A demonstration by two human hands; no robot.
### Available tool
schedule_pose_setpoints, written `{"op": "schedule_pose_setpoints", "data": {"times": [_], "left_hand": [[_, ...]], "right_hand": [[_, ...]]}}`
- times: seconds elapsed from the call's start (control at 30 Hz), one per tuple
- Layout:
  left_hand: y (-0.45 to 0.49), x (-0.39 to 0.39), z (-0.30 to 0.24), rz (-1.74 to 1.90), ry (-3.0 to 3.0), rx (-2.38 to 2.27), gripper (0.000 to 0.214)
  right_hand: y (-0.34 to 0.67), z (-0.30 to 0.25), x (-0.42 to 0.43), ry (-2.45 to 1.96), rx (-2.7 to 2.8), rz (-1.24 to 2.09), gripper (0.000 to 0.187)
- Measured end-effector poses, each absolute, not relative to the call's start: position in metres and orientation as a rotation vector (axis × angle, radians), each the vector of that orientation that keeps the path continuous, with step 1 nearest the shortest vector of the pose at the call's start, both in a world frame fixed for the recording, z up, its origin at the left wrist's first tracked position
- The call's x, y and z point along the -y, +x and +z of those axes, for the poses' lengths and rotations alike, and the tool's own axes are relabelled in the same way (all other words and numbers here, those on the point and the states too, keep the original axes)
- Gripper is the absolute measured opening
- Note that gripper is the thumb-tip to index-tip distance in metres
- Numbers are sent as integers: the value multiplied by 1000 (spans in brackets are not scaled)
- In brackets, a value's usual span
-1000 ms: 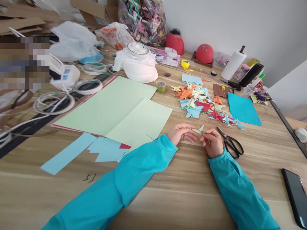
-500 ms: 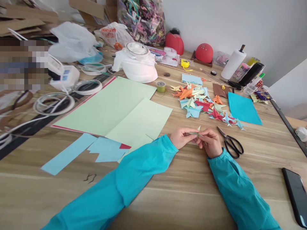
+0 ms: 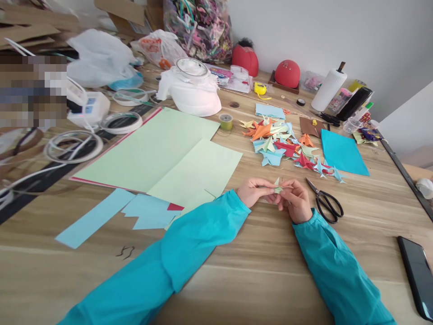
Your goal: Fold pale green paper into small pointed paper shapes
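Between my two hands is a small folded piece of pale green paper (image 3: 277,187), with one pointed tip standing up. My left hand (image 3: 255,190) pinches its left side between thumb and fingers. On the other side my right hand (image 3: 293,197) pinches the paper too, fingertips close to those of the left. Black-handled scissors (image 3: 325,201) lie just right of my right hand. Beyond the hands rests a heap of folded paper cranes (image 3: 272,144) in blue, orange, red, green and yellow. Pale green paper sheets (image 3: 203,167) lie to the left, partly under my left sleeve.
Blue paper pieces (image 3: 98,216) lie at left. A bright blue sheet (image 3: 344,152) sits right of the cranes, and a phone (image 3: 417,275) at the right edge. A thread spool (image 3: 225,122), a white bundle (image 3: 194,90) and coiled cables (image 3: 72,146) stand farther back.
Both hands stay together over the same spot. The folded green paper has turned slightly between the fingers, showing more of its surface, and the fingertips have shifted a little apart.
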State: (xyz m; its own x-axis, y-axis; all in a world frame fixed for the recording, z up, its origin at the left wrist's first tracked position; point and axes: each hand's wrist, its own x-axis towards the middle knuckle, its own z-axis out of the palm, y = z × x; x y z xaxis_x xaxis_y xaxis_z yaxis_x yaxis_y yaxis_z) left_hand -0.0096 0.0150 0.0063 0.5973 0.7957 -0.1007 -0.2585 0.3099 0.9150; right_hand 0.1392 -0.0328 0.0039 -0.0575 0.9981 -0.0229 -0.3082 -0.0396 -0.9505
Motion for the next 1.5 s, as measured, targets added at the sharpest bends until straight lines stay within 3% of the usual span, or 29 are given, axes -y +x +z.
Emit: {"op": "schedule_pose_setpoints", "data": {"times": [0.6,1.0,1.2,1.5], "left_hand": [[-11,-15,14,768,1010,-594,29],[-8,-9,10,884,1170,-607,20],[-10,-8,16,868,1084,-601,57],[-9,-11,12,904,1127,-722,49]], "right_hand": [[139,6,32,-960,970,1406,6],[141,-1,30,-1017,977,1405,23],[141,0,30,-1019,1004,1359,24],[138,3,33,-1028,1081,1334,29]]}}
